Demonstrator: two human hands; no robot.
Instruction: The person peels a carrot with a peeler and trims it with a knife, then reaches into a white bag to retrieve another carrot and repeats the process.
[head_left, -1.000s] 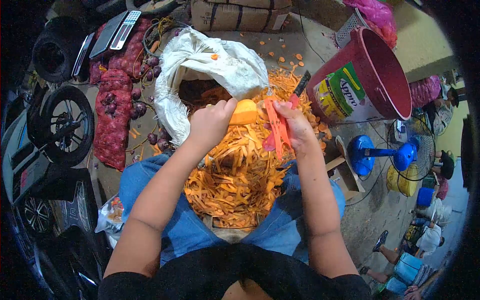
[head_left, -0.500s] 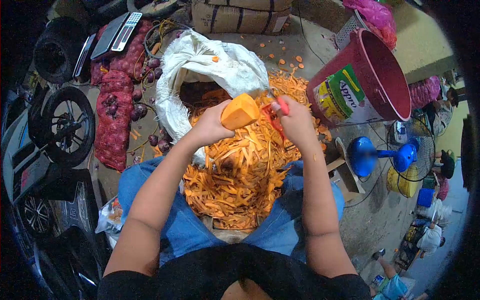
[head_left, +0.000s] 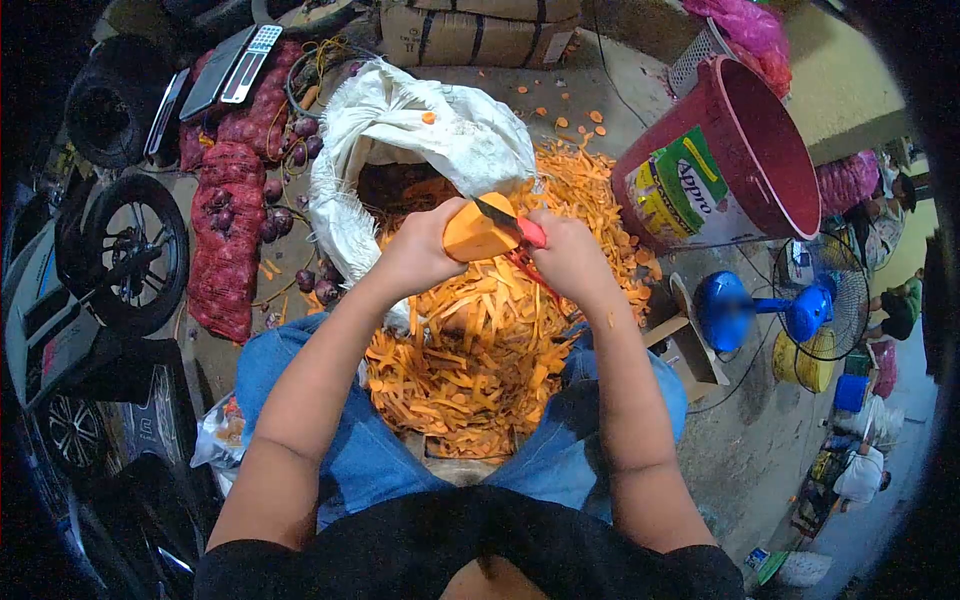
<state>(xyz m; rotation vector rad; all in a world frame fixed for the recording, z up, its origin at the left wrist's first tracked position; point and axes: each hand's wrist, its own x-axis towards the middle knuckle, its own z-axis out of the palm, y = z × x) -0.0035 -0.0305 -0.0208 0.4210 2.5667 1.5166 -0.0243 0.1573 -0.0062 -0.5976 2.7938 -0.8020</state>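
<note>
My left hand (head_left: 422, 246) is closed around a thick, peeled carrot (head_left: 476, 240), its end pointing up and right. In my right hand (head_left: 570, 258) is a knife (head_left: 497, 214) with a red handle, and its dark blade lies against the carrot's upper side. Below that handle a second red tool (head_left: 520, 262) shows, perhaps a peeler, partly hidden by my fingers. Under both hands spreads a large heap of orange peelings (head_left: 470, 370) between my knees. Behind the left hand stands an open white woven sack (head_left: 460, 125), with dark contents and peelings at its mouth.
A dark red bucket (head_left: 665, 150) leans at the right, near a blue fan (head_left: 722, 310) and a cardboard box (head_left: 695, 355). Net bags of red onions (head_left: 225, 270), a scale (head_left: 220, 75) and a motorcycle wheel (head_left: 135, 255) are at the left. Carrot slices lie behind the heap.
My right hand has moved left and slightly down, bringing the knife blade from beside the carrot onto it. My left hand holds the carrot in nearly the same place.
</note>
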